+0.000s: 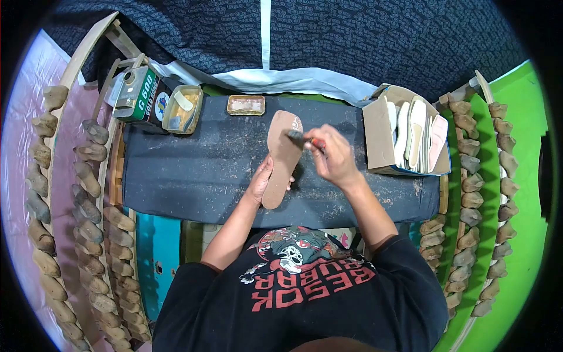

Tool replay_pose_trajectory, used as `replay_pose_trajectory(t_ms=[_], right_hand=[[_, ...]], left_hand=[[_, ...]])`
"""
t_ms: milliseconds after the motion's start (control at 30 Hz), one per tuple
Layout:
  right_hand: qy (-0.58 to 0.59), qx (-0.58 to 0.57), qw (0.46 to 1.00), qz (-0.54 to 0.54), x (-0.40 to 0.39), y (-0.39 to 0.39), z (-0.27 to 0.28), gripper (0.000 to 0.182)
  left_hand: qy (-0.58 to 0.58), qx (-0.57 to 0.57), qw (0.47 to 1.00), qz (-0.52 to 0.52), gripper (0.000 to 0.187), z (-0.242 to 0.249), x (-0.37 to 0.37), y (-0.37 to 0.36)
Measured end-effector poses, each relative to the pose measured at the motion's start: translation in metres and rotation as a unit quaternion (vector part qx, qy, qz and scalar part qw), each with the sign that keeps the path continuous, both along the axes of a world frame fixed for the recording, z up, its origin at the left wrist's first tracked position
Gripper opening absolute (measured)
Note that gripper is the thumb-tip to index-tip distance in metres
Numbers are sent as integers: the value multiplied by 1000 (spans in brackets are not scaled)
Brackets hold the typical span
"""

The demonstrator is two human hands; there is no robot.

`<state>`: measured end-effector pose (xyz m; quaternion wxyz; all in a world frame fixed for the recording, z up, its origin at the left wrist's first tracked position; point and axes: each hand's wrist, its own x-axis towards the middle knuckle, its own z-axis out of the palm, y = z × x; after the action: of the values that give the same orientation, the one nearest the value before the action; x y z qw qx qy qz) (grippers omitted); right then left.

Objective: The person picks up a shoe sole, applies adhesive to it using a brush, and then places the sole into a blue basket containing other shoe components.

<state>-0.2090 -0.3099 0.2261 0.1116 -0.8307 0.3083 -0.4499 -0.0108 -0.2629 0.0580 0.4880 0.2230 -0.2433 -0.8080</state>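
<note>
My left hand is closed around the heel half of a brown shoe insole, thumb on its face and fingertips showing at the far edge. The insole stands raised over the dark table, toe end pointing away from me. In my right hand is a small brush with a red handle. Its dark bristles lie over the front half of the insole, near the right edge. Whitish smears show by the toe on that same side.
A dark cloth-covered table carries a small shallow tray, a tub with yellowish contents, and a green-labelled can. A cardboard box of pale insoles stands right. Racks of wooden shoe lasts flank both sides.
</note>
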Motion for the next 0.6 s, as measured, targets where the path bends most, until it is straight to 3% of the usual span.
replay_pose_trajectory(t_ms=[200,400,500,600], right_hand=[[14,72,995,71,8,23,-6,19],[-3,81,997,-16,-6,-10,1,16],[-4,-15,999,-46,-3,-31,16,14],[0,-15,999,-48,-2,-43,21,16]], left_hand=[[-12,-7,1000,27,58,2,4,-6],[24,-14,1000,-2,58,5,3,-4],[14,4,1000,2,63,6,0,1],[13,7,1000,-8,65,6,-3,5]])
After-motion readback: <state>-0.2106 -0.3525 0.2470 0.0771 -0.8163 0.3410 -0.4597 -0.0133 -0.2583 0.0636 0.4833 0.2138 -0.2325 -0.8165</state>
